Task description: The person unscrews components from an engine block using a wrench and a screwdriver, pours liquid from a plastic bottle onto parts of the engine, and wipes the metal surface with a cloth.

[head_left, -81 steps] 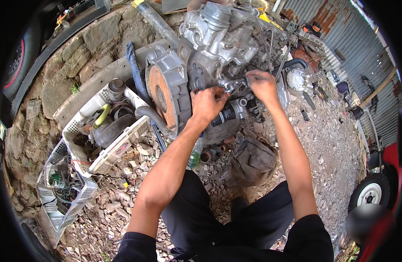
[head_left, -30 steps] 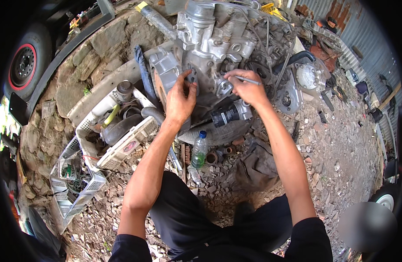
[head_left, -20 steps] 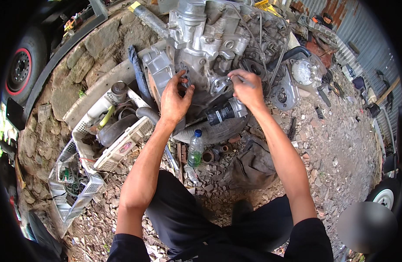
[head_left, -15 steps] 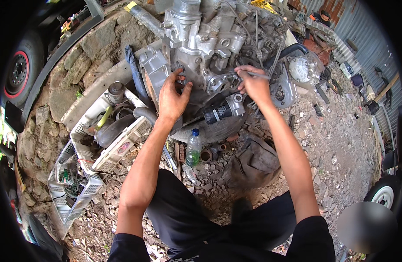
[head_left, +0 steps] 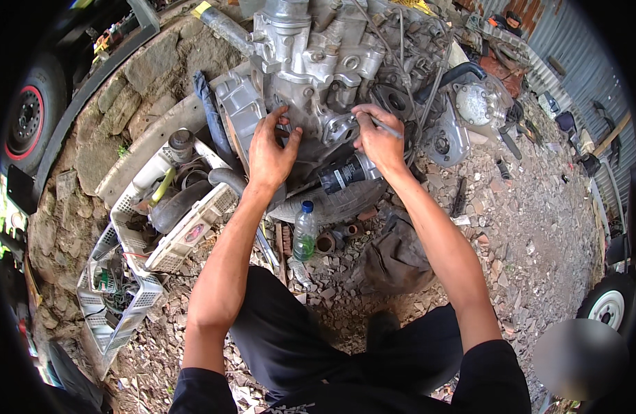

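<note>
Head view, from my remote post. The grey metal engine (head_left: 290, 96) sits directly ahead of both hands, its lower side by a tyre (head_left: 331, 203) on the stony ground; I'd guess the rubber props or cushions it. My right hand (head_left: 378, 138) is closed around a slim grey tool (head_left: 388, 128), pen-fashion, probably for fine control; its shaft slants out past the knuckles, beside a flanged opening (head_left: 339, 129). My left hand (head_left: 273, 148) is half open at the engine's side, thumb apart from fingers, perhaps for steadying; whether it pinches anything small, I can't tell. Black canister (head_left: 340, 175) below the flange. Bottle (head_left: 305, 233) upright, near the tyre, presumably clear of the elbows.
</note>
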`<state>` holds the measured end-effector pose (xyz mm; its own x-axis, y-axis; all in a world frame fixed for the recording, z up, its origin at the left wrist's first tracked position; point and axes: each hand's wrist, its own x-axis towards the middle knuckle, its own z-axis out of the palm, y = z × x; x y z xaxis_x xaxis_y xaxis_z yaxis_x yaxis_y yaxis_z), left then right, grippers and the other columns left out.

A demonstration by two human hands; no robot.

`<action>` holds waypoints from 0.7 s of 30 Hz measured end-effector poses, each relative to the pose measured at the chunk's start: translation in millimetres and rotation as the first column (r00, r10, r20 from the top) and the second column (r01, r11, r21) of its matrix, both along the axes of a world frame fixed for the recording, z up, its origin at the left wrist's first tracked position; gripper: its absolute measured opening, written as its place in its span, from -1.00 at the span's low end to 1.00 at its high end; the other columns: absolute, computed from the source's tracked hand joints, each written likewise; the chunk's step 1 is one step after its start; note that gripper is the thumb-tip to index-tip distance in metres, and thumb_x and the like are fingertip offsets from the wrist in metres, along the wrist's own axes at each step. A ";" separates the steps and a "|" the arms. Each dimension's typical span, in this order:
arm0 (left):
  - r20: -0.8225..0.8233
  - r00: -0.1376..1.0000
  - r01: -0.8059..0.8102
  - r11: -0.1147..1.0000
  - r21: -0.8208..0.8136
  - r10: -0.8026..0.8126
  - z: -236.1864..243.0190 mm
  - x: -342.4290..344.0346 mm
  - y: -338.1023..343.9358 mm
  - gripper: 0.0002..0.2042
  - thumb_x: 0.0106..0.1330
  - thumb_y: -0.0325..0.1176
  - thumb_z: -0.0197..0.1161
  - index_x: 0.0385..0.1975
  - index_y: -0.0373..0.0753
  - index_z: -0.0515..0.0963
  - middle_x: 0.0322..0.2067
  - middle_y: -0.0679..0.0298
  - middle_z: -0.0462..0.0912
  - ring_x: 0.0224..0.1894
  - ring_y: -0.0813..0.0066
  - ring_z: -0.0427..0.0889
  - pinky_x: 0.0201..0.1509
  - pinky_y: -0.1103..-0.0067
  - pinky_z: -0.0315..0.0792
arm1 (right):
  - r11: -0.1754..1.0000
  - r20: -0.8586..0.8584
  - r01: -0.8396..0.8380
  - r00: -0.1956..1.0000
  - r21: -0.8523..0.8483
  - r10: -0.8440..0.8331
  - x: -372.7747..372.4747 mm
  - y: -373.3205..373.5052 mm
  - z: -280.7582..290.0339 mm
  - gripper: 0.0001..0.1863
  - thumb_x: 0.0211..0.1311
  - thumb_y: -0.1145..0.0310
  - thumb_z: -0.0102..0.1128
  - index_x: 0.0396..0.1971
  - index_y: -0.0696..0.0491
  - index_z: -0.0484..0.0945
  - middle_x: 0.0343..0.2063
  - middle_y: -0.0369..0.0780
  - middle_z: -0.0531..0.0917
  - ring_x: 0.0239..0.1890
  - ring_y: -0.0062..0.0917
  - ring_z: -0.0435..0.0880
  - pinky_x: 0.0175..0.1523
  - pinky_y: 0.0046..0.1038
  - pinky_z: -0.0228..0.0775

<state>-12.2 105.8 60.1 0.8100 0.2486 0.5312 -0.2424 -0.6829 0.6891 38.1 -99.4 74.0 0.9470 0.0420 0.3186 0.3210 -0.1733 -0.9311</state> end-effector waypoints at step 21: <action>0.007 1.000 0.008 0.999 -0.049 -0.008 -2.1 2.9 -0.6 -0.53 0.23 -0.34 0.41 0.16 -0.20 0.52 -0.11 0.16 0.61 -0.22 0.43 0.65 -0.14 0.52 0.52 | 0.961 0.052 -0.265 0.964 0.079 0.261 10.7 -0.6 -17.8 -0.82 0.39 0.42 0.13 -0.15 0.12 0.68 -0.32 -0.17 0.75 -0.46 -0.58 0.76 -0.43 -0.60 0.55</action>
